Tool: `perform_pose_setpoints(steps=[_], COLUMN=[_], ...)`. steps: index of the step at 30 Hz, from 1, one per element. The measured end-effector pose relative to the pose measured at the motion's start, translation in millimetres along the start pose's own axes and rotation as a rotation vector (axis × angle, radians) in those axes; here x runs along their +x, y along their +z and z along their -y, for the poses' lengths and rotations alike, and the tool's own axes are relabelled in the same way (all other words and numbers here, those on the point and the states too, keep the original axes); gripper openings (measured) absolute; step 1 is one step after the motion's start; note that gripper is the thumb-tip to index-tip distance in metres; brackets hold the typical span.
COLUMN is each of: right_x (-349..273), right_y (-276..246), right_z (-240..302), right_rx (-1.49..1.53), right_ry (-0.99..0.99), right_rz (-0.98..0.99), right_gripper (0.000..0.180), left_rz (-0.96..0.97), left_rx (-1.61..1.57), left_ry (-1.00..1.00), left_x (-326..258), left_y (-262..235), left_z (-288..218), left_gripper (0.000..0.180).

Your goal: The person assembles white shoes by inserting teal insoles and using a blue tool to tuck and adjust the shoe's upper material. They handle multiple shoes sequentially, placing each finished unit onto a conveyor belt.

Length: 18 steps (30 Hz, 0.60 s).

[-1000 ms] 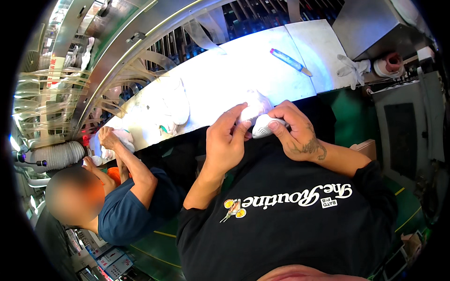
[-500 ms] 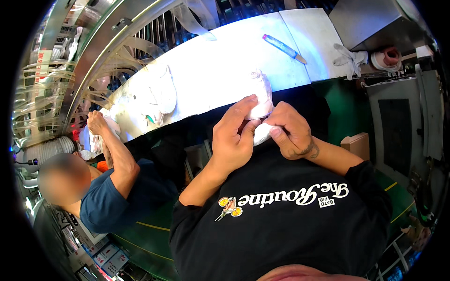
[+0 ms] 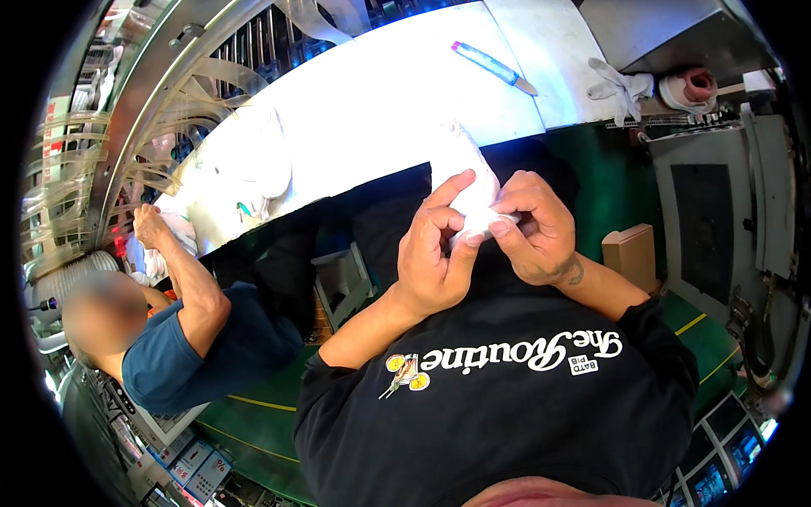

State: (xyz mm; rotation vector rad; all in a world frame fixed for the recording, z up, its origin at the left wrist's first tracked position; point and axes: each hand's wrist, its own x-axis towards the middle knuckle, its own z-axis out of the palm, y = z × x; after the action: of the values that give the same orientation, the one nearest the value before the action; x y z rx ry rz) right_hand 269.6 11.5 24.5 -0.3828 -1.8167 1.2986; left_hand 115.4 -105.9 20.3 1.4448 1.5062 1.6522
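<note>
Both my hands pinch a white, soft-looking, shoe-shaped piece [image 3: 473, 173], held at the front edge of the table; glare washes out its detail. My left hand [image 3: 435, 249] grips its near left side with bent fingers and thumb. On the other side, my right hand [image 3: 536, 228] pinches the near end between thumb and fingers. The two thumbs are close together at that end. The far part of the piece points away from me over the bright white tabletop [image 3: 372, 101].
A blue-handled tool with a pink end [image 3: 497, 68] lies at the back. Right of it are a white glove [image 3: 621, 90] and a white round item with reddish top [image 3: 694, 89]. A co-worker [image 3: 198, 355] sits left, near another white piece [image 3: 266, 160]. A cardboard box [image 3: 629, 258] stands right.
The view has shifted slightly. My right hand has gone from a tighter curl to a fingertip pinch. The white piece has turned a little, and its near end is drawn in between my fingers.
</note>
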Motion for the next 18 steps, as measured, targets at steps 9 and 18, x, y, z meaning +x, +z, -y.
perform_pose_setpoints(steps=[9, 18], right_x=[-4.9, 1.5], right_y=[4.7, 13.2], right_z=[-10.1, -4.7], right_rx=[0.001, -0.026], right_ry=[-0.072, -0.051], right_rz=[-0.001, -0.061], right_gripper=[0.019, 0.02], left_rz=[-0.036, -0.06], left_rx=[0.029, -0.006], left_ry=[-0.02, -0.075], left_x=[0.2, -0.9], left_y=[0.4, -6.1], left_z=[2.2, 5.2], left_gripper=[0.025, 0.025])
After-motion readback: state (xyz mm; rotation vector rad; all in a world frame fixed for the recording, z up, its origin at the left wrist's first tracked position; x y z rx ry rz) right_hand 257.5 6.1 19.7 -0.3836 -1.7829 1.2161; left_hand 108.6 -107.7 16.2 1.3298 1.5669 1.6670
